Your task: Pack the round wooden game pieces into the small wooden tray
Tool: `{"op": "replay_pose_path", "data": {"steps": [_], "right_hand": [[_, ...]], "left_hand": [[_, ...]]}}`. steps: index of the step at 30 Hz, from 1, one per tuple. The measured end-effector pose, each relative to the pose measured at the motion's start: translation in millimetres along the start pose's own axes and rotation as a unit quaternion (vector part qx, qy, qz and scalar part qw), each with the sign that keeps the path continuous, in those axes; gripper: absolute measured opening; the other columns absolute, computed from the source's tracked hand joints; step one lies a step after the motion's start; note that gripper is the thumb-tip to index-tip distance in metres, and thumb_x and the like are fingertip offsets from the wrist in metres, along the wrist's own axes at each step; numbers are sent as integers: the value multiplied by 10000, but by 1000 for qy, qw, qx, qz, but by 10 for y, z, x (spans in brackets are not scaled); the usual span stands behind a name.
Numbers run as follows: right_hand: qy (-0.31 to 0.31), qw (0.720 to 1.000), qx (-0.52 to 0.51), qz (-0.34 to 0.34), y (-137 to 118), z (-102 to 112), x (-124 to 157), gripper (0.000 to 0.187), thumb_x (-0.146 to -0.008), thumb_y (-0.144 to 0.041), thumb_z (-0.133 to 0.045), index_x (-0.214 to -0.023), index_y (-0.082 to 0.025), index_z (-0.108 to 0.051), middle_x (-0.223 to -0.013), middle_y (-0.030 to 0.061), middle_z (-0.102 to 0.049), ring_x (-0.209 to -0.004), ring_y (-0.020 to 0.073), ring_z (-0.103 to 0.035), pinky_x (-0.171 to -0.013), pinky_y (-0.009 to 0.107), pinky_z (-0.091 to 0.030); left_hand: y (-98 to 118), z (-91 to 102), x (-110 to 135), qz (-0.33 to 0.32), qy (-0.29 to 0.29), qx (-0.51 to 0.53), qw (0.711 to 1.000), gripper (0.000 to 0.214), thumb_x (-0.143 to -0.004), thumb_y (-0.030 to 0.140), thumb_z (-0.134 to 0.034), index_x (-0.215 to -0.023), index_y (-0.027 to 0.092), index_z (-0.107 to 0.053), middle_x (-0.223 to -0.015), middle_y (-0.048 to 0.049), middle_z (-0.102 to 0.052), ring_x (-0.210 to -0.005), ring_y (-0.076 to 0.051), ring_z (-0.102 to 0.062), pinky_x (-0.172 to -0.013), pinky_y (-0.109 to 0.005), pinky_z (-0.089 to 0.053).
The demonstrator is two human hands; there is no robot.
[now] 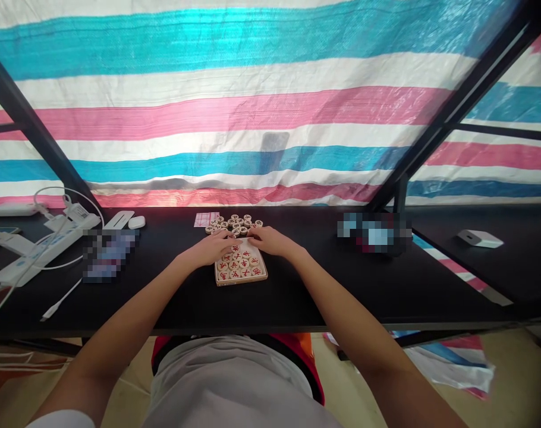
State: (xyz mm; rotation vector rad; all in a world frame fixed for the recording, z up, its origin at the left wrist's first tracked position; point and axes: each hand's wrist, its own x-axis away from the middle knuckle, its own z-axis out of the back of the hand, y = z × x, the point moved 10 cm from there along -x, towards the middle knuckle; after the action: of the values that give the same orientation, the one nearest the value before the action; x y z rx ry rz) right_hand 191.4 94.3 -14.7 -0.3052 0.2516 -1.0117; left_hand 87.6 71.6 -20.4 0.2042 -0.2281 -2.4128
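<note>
Red-marked discs (pixel 244 263) sit in a box (pixel 242 281); I cannot tell what the fingers (pixel 257 233) hold.

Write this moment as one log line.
left hand: over far left of shallow cream rectangular box; right hand: at its far right corner; inside: round cream red-marked pieces; beyond: round cream dark-marked pieces; surface: black tabletop

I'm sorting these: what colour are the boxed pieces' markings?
The boxed pieces are marked in red; head view.
</note>
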Motion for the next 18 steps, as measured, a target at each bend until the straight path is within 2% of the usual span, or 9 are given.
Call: {"op": "replay_pose_path", "data": {"steps": [4,8,11,15,18], "right_hand": [[2,1000,-1,5,-6,0,-3,229,-879,-270,-463,-962,-171,-652,-901,65,-663,-775,165,-579,-670,238,-377],[0,1000,2,0,3,-1,-2,227,-875,-267,-467,-964,-172,-653,-885,61,-660,-769,162,-576,-665,235,-372],[1,1000,4,-1,5,1,-2,222,-875,-266,-473,-964,-173,-654,-891,63,-659,-778,164,-576,-665,235,-371],[-6,1000,2,-1,0,-15,-3,220,-880,-254,-469,-966,-170,-653,-893,61,-663,-775,161,-579,-665,232,-373],[-4,1000,2,-3,3,-13,-2,227,-884,-260,-469,-977,-164,-653,-906,62,-666,-788,159,-580,-679,230,-376]], "left_hand": [[-49,-45,-14,6,-23,38,999,325,-929,284,-394,-1201,240,-566,-1302,-81,-460,-1213,-229,-422,-1024,-352,-340],[-19,63,-1,-4,8,66,998,297,-918,385,-424,-1068,197,-598,-1235,-81,-504,-1174,-220,-450,-1016,-345,-346],[-32,143,22,9,28,63,998,294,-917,396,-412,-968,193,-618,-1245,-74,-504,-1179,-225,-448,-1009,-346,-351],[-53,105,29,8,6,63,998,301,-928,354,-388,-1107,219,-588,-1177,-67,-539,-1109,-210,-489,-980,-334,-373],[-64,40,22,3,-12,53,999,348,-943,301,-344,-1223,237,-542,-1217,-68,-523,-1137,-203,-475,-992,-317,-363]]}}
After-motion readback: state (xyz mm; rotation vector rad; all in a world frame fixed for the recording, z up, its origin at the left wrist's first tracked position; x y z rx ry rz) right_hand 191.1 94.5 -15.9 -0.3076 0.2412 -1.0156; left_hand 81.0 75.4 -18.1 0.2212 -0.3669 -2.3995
